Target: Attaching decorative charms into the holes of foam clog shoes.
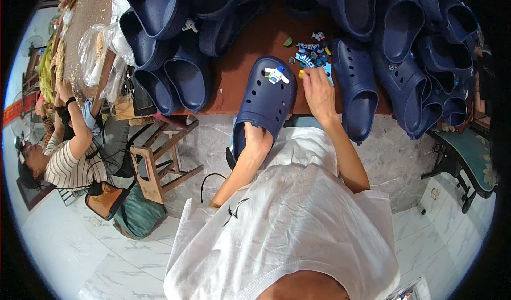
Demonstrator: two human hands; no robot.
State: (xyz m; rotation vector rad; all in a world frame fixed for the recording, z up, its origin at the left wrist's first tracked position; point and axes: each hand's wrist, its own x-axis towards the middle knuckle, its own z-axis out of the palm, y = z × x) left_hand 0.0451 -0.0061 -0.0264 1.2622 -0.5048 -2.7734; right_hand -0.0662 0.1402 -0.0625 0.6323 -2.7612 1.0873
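A navy blue clog (pixel 261 106) with round holes is held toe-away at the table's near edge. My left hand (pixel 256 136) reaches into its foot opening and holds it from inside; the fingers are hidden there. On its toe sits a white cartoon charm (pixel 275 75) with blue and yellow parts. To the right, my right hand (pixel 319 91) is closed at the fingertips, where a small yellow charm (pixel 302 74) shows. Just beyond those fingertips lies a loose pile of blue shoe charms (pixel 314 54). A green charm (pixel 288 42) lies apart from the pile.
More navy clogs (pixel 187 75) crowd the brown table (pixel 226 90) at left, and others (pixel 357 87) at right. A wooden stool (pixel 151 175) stands at lower left, a green chair (pixel 468 156) at right. At far left, a person in a striped shirt (pixel 74 159) handles corn cobs.
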